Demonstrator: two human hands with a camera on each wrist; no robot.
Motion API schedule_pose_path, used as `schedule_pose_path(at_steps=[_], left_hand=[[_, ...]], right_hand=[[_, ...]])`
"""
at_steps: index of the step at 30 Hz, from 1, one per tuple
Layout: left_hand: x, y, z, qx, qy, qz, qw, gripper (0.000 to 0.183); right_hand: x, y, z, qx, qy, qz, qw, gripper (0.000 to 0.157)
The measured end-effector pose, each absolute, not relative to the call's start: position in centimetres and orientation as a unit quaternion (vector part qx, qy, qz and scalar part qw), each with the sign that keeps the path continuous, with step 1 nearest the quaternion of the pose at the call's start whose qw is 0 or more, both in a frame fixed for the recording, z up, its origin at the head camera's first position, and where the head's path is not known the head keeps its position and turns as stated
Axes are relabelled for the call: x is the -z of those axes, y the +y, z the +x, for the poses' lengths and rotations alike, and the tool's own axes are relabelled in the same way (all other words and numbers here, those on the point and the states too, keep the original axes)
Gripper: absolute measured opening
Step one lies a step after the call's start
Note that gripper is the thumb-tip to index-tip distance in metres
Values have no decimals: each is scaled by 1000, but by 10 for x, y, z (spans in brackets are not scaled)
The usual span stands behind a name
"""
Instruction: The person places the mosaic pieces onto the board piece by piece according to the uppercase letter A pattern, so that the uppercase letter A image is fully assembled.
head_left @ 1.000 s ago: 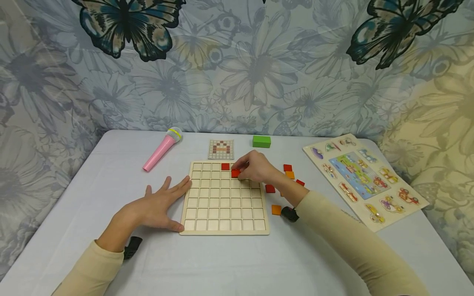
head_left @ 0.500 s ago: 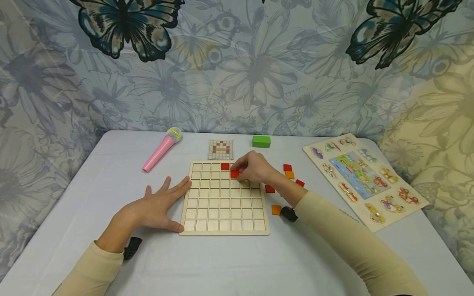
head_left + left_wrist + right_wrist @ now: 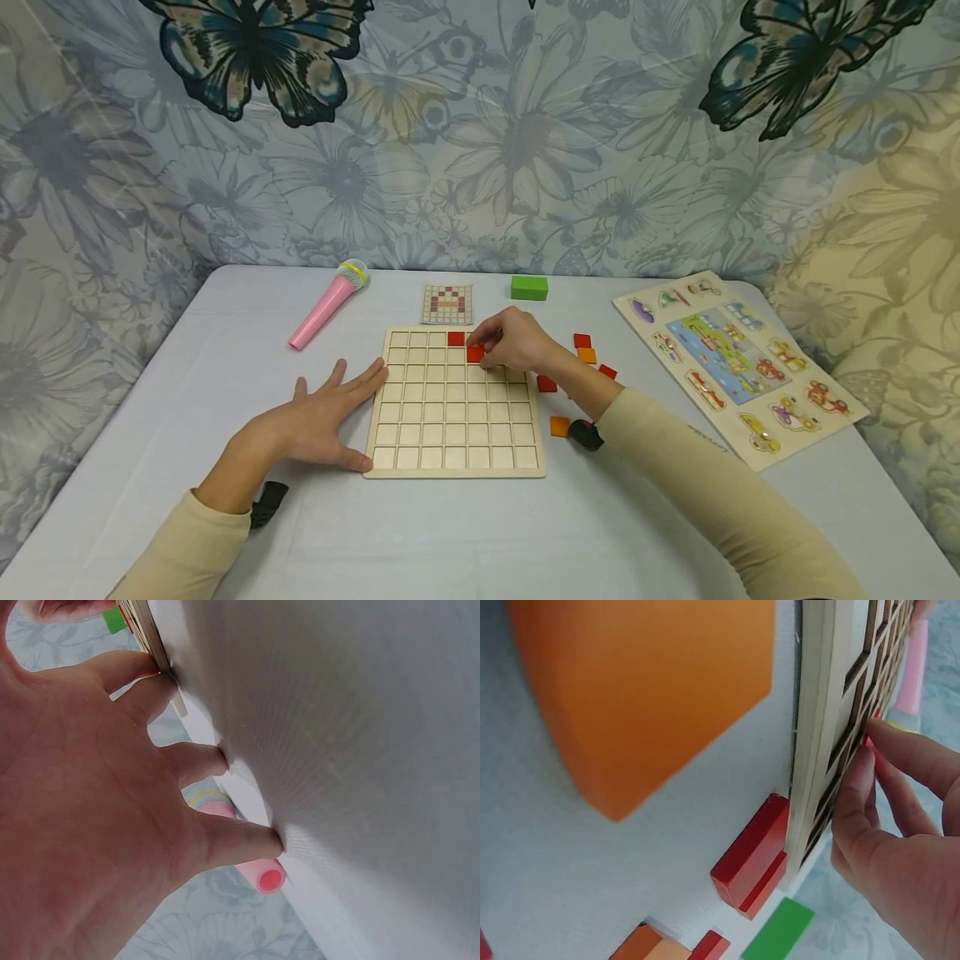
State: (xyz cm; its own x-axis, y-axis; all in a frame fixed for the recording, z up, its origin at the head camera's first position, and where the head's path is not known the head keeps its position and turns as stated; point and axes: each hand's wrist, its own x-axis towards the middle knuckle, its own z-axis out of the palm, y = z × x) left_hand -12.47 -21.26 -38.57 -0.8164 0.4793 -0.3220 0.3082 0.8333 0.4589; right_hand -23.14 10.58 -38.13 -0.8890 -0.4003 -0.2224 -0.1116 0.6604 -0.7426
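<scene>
A wooden grid board point(image 3: 453, 434) lies flat on the table. My left hand point(image 3: 322, 421) is spread wide with its thumb and fingertips along the board's left side; in the left wrist view the fingers point(image 3: 232, 844) reach down to the tablecloth and the board's edge. On the grid's upper part, my right hand point(image 3: 517, 340) pinches a red square tile point(image 3: 476, 354) over a second-row cell. The right wrist view shows thumb and fingers around that tile's edge, mostly covering it. Another red tile point(image 3: 456, 339) sits in a top-row cell, diagonally up and left.
Right of the board lie loose red tiles point(image 3: 547, 383) and orange tiles point(image 3: 559, 426), partly behind the right forearm. Behind it are a small pattern card point(image 3: 447, 303) and a green block point(image 3: 528, 288). A pink toy microphone point(image 3: 328, 304) lies left; a picture puzzle board point(image 3: 693, 371) lies right.
</scene>
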Motion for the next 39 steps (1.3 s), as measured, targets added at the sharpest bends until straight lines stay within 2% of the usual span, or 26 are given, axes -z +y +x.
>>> schedule_pose_path(at_steps=[8, 27, 39], left_hand=[[387, -213, -124, -197, 933, 208, 217, 124], [385, -212, -124, -198, 931, 213, 220, 122], [385, -213, -124, -202, 930, 213, 222, 121]], right_hand=[[380, 113, -231, 401, 886, -157, 173, 18], [365, 147, -220, 396, 894, -141, 155, 24], [369, 174, -217, 404, 896, -91, 162, 29]])
